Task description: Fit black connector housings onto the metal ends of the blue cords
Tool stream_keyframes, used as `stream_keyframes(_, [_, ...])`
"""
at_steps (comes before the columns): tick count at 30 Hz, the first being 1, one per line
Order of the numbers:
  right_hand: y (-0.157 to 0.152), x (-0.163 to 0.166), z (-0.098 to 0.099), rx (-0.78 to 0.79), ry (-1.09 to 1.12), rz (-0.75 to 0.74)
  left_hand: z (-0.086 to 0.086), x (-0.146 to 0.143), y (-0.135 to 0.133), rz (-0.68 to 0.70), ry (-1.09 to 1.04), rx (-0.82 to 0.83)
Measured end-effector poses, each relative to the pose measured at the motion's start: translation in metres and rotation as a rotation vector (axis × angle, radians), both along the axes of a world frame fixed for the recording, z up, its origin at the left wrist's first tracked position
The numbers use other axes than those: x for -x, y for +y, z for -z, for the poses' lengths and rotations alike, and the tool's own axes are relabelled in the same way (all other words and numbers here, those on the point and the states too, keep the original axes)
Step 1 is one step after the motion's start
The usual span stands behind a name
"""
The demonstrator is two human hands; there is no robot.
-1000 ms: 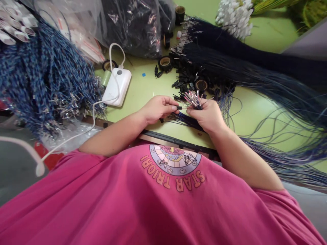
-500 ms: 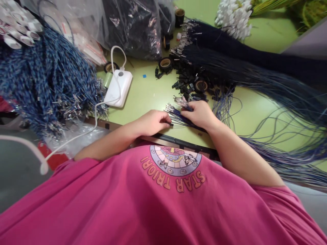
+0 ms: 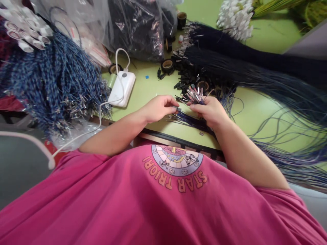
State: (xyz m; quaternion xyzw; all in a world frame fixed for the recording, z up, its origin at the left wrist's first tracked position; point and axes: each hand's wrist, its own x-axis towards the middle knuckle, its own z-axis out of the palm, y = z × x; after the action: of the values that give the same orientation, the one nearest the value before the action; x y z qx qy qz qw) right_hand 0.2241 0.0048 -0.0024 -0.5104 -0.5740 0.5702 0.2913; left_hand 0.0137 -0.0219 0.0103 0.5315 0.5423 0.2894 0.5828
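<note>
My left hand [image 3: 165, 107] pinches a small black connector housing [image 3: 177, 109] between thumb and fingertips. Just to its right, my right hand [image 3: 213, 110] is closed around a bundle of thin wires with metal terminals [image 3: 195, 94], whose tips point up and away from me. Below both hands, more dark blue wires [image 3: 187, 119] lie on the green table with their ends toward the left. Beyond my right hand is a heap of black connector housings [image 3: 185, 75]. Whether the pinched housing touches any wire, I cannot tell.
A white power bank [image 3: 122, 89] with a cable lies at left, beside blue twisted wires [image 3: 58, 75]. Tape rolls [image 3: 167, 65] and a plastic bag [image 3: 135, 30] are at the back. Long dark wires [image 3: 242, 54] stretch across the right; white connectors [image 3: 236, 18] sit behind them.
My left hand has risen from the table edge, now pinching a black housing. My right hand has shifted right and lifted, its terminal bundle now turned upright and plainly visible.
</note>
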Motion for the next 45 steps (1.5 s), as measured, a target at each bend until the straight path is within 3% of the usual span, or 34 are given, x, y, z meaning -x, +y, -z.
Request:
stream_keyframes(9, [0.001, -0.004, -0.001, 0.053, 0.097, 0.071, 0.012, -0.011, 0.010, -0.086, -0.260, 0.144])
stream_keyframes(15, [0.001, -0.003, 0.001, 0.027, -0.083, 0.090, 0.016, -0.009, 0.008, -0.054, -0.148, 0.085])
stream_keyframes(23, [0.001, -0.004, 0.001, -0.045, -0.163, 0.057, 0.016, -0.008, 0.006, -0.070, -0.118, 0.001])
stream_keyframes(30, [-0.006, 0.002, -0.007, -0.063, -0.232, 0.007, 0.020, -0.014, 0.003, -0.040, 0.064, -0.238])
stream_keyframes(34, [-0.006, 0.004, -0.004, -0.111, -0.213, -0.008, 0.020, -0.017, 0.004, -0.025, 0.055, -0.214])
stream_keyframes(37, [-0.005, 0.001, -0.001, -0.161, -0.191, 0.040, 0.015, -0.014, 0.017, 0.010, 0.109, -0.188])
stream_keyframes(41, [-0.007, -0.005, -0.004, -0.420, -0.196, 0.198, 0.014, -0.012, 0.050, 0.042, 0.288, -0.293])
stream_keyframes(43, [-0.010, -0.005, -0.005, -0.485, -0.242, 0.142, 0.018, -0.015, 0.066, 0.056, 0.383, -0.357])
stream_keyframes(45, [-0.013, -0.004, -0.005, -0.452, -0.278, -0.017, 0.022, -0.019, 0.077, 0.068, 0.426, -0.371])
